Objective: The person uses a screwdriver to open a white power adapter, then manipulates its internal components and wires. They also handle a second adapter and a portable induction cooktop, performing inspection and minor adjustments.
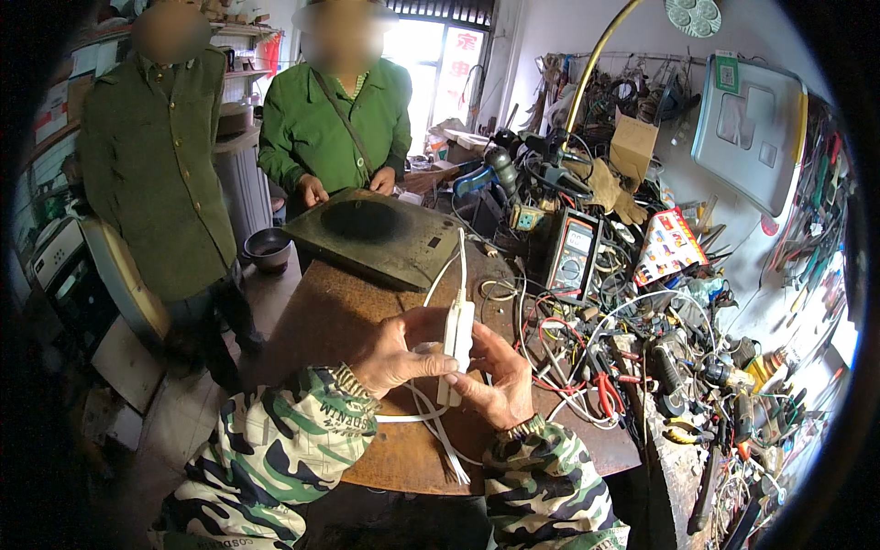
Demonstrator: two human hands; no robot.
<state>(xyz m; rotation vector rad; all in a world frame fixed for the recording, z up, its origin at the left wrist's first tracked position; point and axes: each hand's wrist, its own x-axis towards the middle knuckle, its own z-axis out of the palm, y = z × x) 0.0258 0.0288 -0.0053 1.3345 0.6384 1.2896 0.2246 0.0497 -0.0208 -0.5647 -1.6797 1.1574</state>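
Over the near part of a brown worktable (321,307), I hold a slim white box with a cord (459,332), perhaps a power adapter, in both hands. It stands nearly upright, its cord leaving the top end. My left hand (390,359) closes on it from the left, thumb across its lower part. From the other side, the fingers and thumb of my right hand (500,383) grip it, the thumb low down. White cables (446,449) hang below and trail over the tabletop. Part of the box is hidden behind my fingers.
A dusty flat cooktop (367,234) lies on the table's far side, with a person in green (344,137) touching it. Another person (160,174) stands at left. To the right are a multimeter (574,252), red-handled pliers (607,396) and heaped tools and wires.
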